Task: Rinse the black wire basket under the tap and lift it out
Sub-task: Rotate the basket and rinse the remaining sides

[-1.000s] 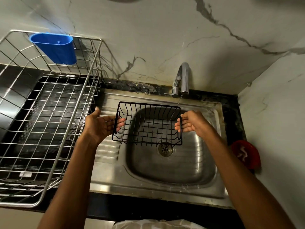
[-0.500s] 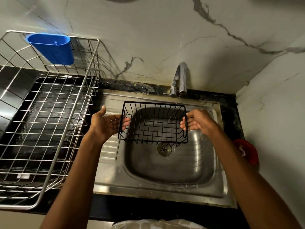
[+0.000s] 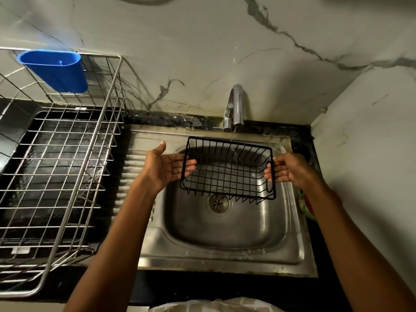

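Note:
The black wire basket [image 3: 227, 170] hangs over the steel sink [image 3: 227, 230], held between both hands. My left hand [image 3: 165, 168] presses flat against its left end with fingers stretched under the rim. On the opposite end, my right hand [image 3: 286, 170] grips the wire. A thin stream of water runs from the chrome tap [image 3: 236, 106] into the back of the basket. The basket sits above the drain [image 3: 218, 202], slightly tilted, its right end nearer me.
A large steel wire dish rack [image 3: 67, 176] stands on the black counter to the left, with a blue plastic cup holder [image 3: 56, 72] hung on its back rim. Marble walls close in behind and on the right. A red object [image 3: 305, 206] lies beside the sink's right edge.
Both hands carried the basket to the right and a little back, bringing it under the tap's stream. The grip on both ends stayed the same.

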